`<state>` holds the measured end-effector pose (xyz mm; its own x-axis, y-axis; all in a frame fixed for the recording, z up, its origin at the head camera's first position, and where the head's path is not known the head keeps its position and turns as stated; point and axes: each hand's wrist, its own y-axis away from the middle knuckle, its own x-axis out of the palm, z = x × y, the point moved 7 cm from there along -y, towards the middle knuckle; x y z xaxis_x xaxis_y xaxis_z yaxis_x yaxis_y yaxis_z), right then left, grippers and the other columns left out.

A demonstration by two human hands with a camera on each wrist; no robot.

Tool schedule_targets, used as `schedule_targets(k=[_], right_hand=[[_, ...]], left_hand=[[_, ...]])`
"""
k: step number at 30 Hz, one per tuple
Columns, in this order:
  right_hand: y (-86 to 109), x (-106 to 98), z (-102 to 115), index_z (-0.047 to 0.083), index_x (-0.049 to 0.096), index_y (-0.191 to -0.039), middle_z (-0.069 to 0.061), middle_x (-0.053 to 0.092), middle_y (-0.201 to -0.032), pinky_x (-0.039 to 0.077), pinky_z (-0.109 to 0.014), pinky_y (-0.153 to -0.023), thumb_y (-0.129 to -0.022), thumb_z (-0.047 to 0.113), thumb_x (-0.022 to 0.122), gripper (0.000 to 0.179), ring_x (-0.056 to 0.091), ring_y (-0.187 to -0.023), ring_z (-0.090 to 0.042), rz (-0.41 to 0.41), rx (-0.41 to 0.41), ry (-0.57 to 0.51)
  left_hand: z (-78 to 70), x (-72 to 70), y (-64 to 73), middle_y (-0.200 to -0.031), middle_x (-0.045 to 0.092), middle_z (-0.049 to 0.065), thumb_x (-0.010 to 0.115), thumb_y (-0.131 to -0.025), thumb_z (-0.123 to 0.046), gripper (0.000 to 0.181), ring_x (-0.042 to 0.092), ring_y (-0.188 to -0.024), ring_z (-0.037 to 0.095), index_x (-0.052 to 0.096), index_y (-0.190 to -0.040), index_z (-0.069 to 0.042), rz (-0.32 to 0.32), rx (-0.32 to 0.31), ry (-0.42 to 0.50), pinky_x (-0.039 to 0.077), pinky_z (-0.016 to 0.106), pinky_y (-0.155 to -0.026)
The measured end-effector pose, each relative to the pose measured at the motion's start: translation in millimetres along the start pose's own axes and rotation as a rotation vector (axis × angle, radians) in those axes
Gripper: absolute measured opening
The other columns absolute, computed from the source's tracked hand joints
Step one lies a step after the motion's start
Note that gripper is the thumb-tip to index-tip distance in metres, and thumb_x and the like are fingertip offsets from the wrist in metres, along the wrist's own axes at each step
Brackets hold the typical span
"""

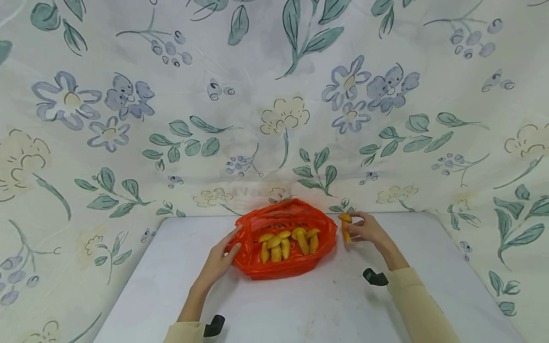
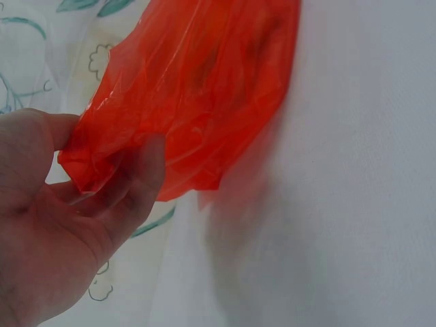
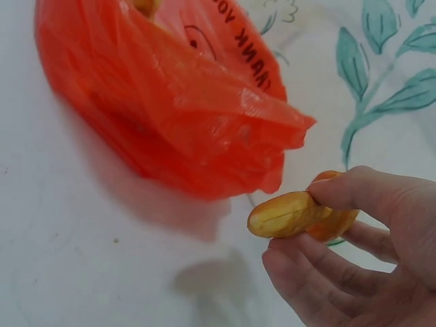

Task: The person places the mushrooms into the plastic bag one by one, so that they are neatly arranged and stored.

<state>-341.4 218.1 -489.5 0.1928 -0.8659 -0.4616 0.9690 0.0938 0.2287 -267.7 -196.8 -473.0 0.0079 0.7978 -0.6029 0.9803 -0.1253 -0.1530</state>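
Note:
A red plastic bag (image 1: 274,273) lies with its mouth spread open on the table, dark printing on its inner side. Several yellow mushrooms (image 1: 276,251) show inside it. My left hand (image 1: 218,262) holds the bag's left edge, thumb and fingers on either side of the thin plastic in the left wrist view. Just off the bag's right side, my right hand (image 1: 370,230) pinches one yellow mushroom (image 3: 283,214) between thumb and fingers. In the head view that mushroom is upright, cap at the top, above the table.
The white table (image 1: 326,309) extends in front of the bag and to both sides. Behind it hangs a floral cloth (image 1: 257,152), close to the bag's back edge. A dark wrist device (image 1: 375,277) sits by the right sleeve, another (image 1: 214,326) by the left.

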Motion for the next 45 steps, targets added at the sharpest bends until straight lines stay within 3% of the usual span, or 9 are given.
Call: schedule_targets(k=[11,22,32,45], right_hand=[[4.5,0.1,20.7,0.005,0.039,-0.145,-0.027,0.060,-0.127,0.061,-0.036,-0.081,-0.093,0.024,0.067,0.061,0.069,-0.101,-0.030,-0.017,-0.038,-0.017],[7.3,5.2,39.9,0.006,0.039,-0.145,-0.027,0.061,-0.126,0.061,-0.037,-0.080,-0.094,0.023,0.066,0.061,0.070,-0.098,-0.028,0.021,-0.098,-0.025],[13.2,9.3,60.7,0.008,0.043,-0.143,-0.026,0.061,-0.125,0.061,-0.038,-0.079,-0.093,0.021,0.065,0.056,0.069,-0.097,-0.027,0.030,-0.147,-0.014],[11.8,25.4,78.5,0.010,0.044,-0.143,-0.024,0.060,-0.127,0.061,-0.038,-0.079,-0.091,0.023,0.068,0.059,0.068,-0.098,-0.028,0.063,-0.192,-0.026]], left_hand=[[-0.7,-0.6,1.0,-0.154,0.044,0.011,0.054,-0.101,-0.019,0.053,0.057,-0.121,0.031,0.039,-0.151,-0.026,0.004,-0.005,0.010,0.057,0.040,-0.094],[0.0,-0.9,1.5,-0.152,0.045,0.011,0.055,-0.100,-0.018,0.053,0.058,-0.117,0.030,0.040,-0.151,-0.026,-0.002,-0.004,0.006,0.057,0.039,-0.093],[0.0,-0.7,1.7,-0.154,0.043,0.008,0.054,-0.101,-0.019,0.053,0.056,-0.126,0.032,0.039,-0.151,-0.029,0.015,-0.013,0.007,0.055,0.041,-0.097],[-0.7,0.0,1.9,-0.154,0.044,0.009,0.054,-0.101,-0.020,0.053,0.058,-0.120,0.032,0.039,-0.150,-0.030,0.007,-0.002,0.012,0.058,0.036,-0.090]])
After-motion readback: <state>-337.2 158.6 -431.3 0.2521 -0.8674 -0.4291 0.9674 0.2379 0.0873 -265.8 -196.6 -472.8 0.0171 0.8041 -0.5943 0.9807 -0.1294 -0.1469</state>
